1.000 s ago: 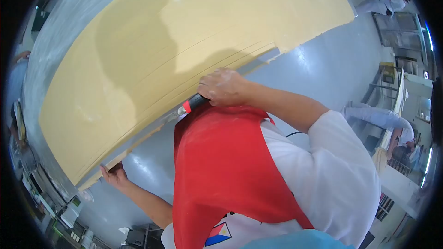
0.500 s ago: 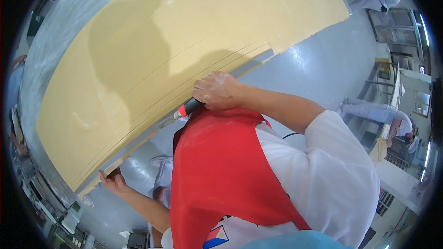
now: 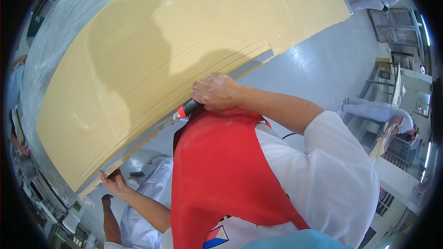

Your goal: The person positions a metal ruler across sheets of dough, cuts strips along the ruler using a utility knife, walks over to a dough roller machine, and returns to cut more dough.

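While the right hand [image 3: 216, 91] is wrapped around a black-and-red handle [image 3: 191, 106], the left hand [image 3: 114, 181] sits at the low end of a grey strip [image 3: 251, 64]; can't tell if those fingers are actually gripping it. The big yellow sheet [image 3: 138, 64] is spread out on the table [image 3: 55, 48], its near edge right by that strip. Progress-wise, I'd call it early: several long lines run along the near side, but the far side looks mostly unmarked, so plenty seems left. No brands or readable writing, just a wordless flag-style patch [image 3: 216, 238] on the white shirt [image 3: 339, 166].
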Demonstrator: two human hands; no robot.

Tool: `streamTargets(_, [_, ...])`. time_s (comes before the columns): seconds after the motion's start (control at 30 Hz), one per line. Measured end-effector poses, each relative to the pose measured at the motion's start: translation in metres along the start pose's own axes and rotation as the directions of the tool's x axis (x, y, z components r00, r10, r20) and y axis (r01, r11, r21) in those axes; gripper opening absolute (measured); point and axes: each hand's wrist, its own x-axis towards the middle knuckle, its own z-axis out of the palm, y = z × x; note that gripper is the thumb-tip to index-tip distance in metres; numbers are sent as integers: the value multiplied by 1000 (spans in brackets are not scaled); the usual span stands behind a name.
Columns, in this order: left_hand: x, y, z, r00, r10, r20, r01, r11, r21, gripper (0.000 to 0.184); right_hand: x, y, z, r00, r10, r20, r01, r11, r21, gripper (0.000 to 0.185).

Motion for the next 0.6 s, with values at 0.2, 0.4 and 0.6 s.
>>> streamTargets(0.2, [-2, 0, 6, 999, 8, -33, -8, 1000, 18, 57, -1, 3, 3, 999, -14, -40, 15, 999, 42, 9])
streamTargets(0.4, [-1, 4, 4, 1000, 13, 8, -13, 999, 35, 56, 3, 4, -7, 991, 2, 133, -16, 994, 107, 16])
streamTargets(0.6, [-5, 4, 13, 998, 11, -60, -9, 999, 44, 54, 6, -2, -15, 974, 58, 220, -79, 993, 90, 17])
